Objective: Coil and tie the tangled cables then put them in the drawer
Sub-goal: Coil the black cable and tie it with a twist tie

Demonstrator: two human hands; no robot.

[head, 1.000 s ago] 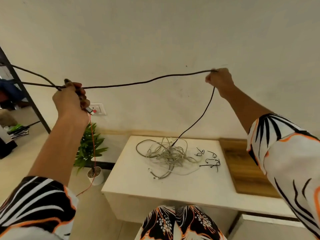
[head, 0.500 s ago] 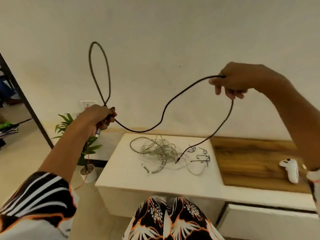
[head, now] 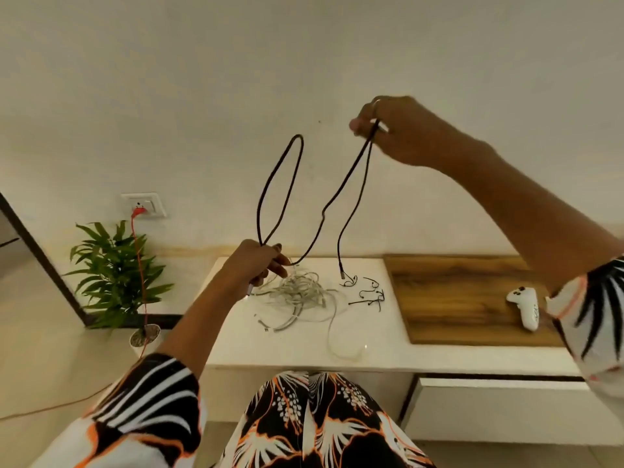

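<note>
A black cable (head: 341, 194) hangs in the air between both hands. My left hand (head: 256, 265) grips it low, with one loop standing up above the fist. My right hand (head: 395, 130) pinches the cable higher up on the right; from there its free end dangles down to just above the white tabletop (head: 236, 346). A tangle of grey-white cables (head: 297, 295) lies on the tabletop under my left hand. Several small black twist ties (head: 368, 295) lie to its right. A white drawer front (head: 499, 410) sits below the table's right part.
A white game controller (head: 526, 305) rests on the wooden panel (head: 456, 298) at the right. A potted plant (head: 114, 265) stands on the floor at the left, with a red cord (head: 140, 265) running from a wall socket (head: 145, 206). My patterned lap fills the bottom.
Both hands have come closer together. The left hand moved right and down over the table, the loop above it shrank, and the cable's free end lifted off the tangle.
</note>
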